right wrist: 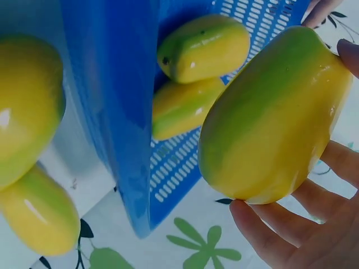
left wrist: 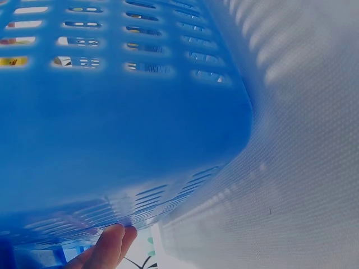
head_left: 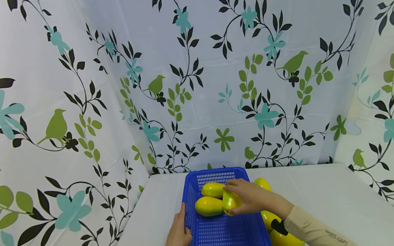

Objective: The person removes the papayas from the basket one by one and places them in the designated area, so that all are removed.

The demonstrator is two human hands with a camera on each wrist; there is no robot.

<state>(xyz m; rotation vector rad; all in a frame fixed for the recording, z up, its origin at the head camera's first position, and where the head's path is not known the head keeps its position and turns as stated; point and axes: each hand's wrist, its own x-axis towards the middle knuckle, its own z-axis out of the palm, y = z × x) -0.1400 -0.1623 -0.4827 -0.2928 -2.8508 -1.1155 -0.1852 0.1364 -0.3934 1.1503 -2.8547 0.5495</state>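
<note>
Blue perforated plastic forms the basket (head_left: 221, 225), which sits on the white tabletop (head_left: 323, 198) at its near edge. At 9 o'clock of the basket, the left hand (head_left: 179, 232) rests against the outer wall; the left wrist view shows fingers (left wrist: 109, 246) lying straight along the rim, holding nothing. Inside the basket lie two yellow-green mangoes, one at 12 o'clock (head_left: 213, 190) and one just nearer (head_left: 209, 206), both with long axes running roughly 9 to 3. Immediately right of them, the right hand (head_left: 250, 197) grasps a third mango (head_left: 230, 201) above the basket floor, fingers (right wrist: 280, 230) curled under it and thumb over the top. Its long axis runs about 12 to 6 in the head view, narrower end toward 12. The glossy, uniform skin suggests a rigid, light, somewhat slippery imitation fruit; a grip across the broad middle looks safest. Further right, outside the basket's wall, more mangoes (head_left: 278, 235) lie on the tabletop, partly hidden by the forearm.
</note>
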